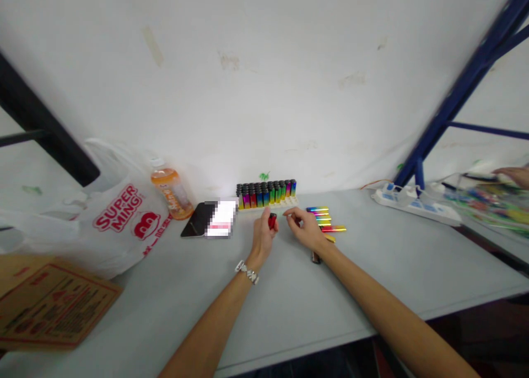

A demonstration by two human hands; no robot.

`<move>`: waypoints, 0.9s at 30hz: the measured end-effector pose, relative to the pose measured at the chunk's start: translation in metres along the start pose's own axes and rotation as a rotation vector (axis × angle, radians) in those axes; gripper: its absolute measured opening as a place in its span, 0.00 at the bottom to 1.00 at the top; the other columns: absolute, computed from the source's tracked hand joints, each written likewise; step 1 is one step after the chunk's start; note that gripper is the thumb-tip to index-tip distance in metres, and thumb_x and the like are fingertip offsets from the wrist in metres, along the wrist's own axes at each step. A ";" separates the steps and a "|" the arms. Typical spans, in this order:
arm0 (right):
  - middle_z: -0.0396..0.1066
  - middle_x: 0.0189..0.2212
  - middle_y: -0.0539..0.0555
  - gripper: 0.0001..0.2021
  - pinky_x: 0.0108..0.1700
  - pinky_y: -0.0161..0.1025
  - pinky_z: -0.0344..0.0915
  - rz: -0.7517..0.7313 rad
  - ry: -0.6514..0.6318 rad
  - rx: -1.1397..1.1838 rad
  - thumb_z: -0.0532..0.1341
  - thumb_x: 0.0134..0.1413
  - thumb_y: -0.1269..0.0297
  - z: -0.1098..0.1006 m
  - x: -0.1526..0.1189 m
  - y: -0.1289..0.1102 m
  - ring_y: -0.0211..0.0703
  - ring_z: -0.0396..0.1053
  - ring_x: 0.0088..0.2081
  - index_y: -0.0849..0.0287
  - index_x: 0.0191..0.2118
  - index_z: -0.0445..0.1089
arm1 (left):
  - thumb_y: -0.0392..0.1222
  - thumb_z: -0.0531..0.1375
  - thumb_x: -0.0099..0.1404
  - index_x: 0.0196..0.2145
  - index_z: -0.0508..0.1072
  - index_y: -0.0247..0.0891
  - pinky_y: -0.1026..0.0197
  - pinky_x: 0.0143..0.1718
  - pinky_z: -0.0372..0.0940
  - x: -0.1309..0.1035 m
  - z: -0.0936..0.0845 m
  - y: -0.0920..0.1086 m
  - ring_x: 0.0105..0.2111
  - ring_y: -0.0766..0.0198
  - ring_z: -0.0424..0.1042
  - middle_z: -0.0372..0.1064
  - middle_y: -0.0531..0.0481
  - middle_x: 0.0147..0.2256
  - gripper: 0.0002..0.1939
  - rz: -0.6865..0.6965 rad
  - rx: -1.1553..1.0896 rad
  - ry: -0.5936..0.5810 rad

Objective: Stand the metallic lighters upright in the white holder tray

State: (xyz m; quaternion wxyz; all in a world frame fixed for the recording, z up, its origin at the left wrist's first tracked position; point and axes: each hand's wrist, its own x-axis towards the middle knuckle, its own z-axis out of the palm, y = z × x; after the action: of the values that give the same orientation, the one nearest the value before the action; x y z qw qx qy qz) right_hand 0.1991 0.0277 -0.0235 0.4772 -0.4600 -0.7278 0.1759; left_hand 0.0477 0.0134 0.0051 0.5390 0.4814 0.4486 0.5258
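My left hand [263, 236] is closed around a red lighter [271, 220] with a dark end, held upright above the table. To its right, my right hand [306, 228] has bent fingers a little apart, and I see nothing between them. Behind both hands, a pale rack [289, 202] holds rows of upright lighters [264, 194] with black tops and shiny rainbow bodies. Several shiny coloured lighter-sized pieces [324, 219] lie beside my right hand, partly hidden by it. A small dark object [316, 258] lies under my right forearm; its kind is unclear.
Left of the rack are a phone-like device [193, 221], an orange drink bottle [171, 193], a white plastic bag [124, 223] and a cardboard box [58, 306]. A power strip [415, 206] lies at right by a blue metal post [438, 119]. Another person's hand [514, 174] shows at far right.
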 end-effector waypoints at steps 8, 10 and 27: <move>0.63 0.19 0.45 0.09 0.31 0.35 0.59 -0.007 0.002 0.009 0.55 0.58 0.66 0.000 -0.001 0.000 0.37 0.61 0.23 0.58 0.40 0.72 | 0.56 0.49 0.62 0.14 0.60 0.39 0.64 0.19 0.44 0.001 0.003 0.001 0.15 0.71 0.48 0.48 0.57 0.13 0.25 0.020 0.064 0.046; 0.63 0.19 0.45 0.09 0.31 0.35 0.59 -0.004 0.002 0.011 0.55 0.57 0.66 0.000 -0.001 0.001 0.37 0.61 0.23 0.58 0.40 0.72 | 0.51 0.49 0.61 0.14 0.59 0.39 0.64 0.19 0.45 0.002 0.003 0.001 0.16 0.71 0.49 0.49 0.57 0.13 0.22 0.036 0.071 0.060; 0.64 0.20 0.46 0.08 0.32 0.37 0.60 -0.041 -0.029 -0.052 0.55 0.59 0.66 -0.001 -0.001 -0.004 0.38 0.62 0.23 0.57 0.40 0.72 | 0.54 0.49 0.62 0.16 0.59 0.39 0.65 0.19 0.43 0.001 0.005 0.000 0.16 0.71 0.47 0.47 0.57 0.14 0.23 0.004 0.020 0.035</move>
State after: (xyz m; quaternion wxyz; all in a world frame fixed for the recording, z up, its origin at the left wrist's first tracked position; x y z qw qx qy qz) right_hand 0.1979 0.0250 -0.0208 0.4582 -0.4547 -0.7481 0.1539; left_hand 0.0523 0.0143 0.0061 0.5251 0.4784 0.4621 0.5309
